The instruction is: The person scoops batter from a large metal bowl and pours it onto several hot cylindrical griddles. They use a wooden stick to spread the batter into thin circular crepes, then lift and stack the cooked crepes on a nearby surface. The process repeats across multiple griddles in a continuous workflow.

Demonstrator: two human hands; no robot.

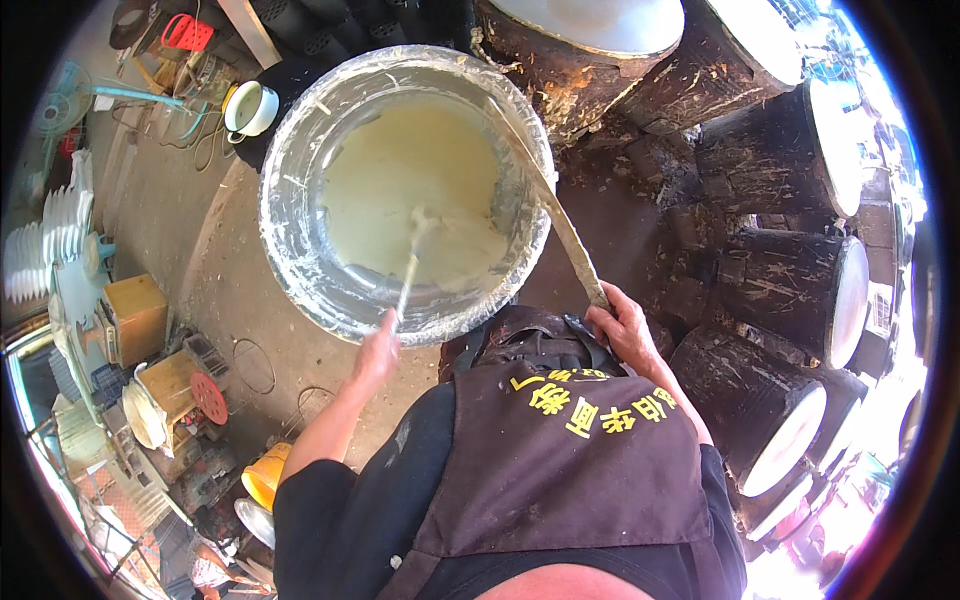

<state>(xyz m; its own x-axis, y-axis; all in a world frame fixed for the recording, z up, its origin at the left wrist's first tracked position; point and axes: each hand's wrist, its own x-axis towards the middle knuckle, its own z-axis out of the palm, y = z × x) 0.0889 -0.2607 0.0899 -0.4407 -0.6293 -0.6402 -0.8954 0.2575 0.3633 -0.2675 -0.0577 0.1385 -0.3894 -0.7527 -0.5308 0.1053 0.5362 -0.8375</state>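
Note:
A large round basin with a batter-smeared rim holds pale, creamy batter. My left hand is closed on a light-coloured stick, whose far end dips into the batter near the middle, slightly blurred. My right hand grips a long, flat, batter-coated strip, which slants up across the basin's right side to its upper right. The dark apron on my body is just below both hands.
Dark, crusted drums with pale round tops curve along the right and top. A white enamel pot stands left of the basin. Wooden boxes, a yellow bucket, wire rings and stacked white items lie at the left.

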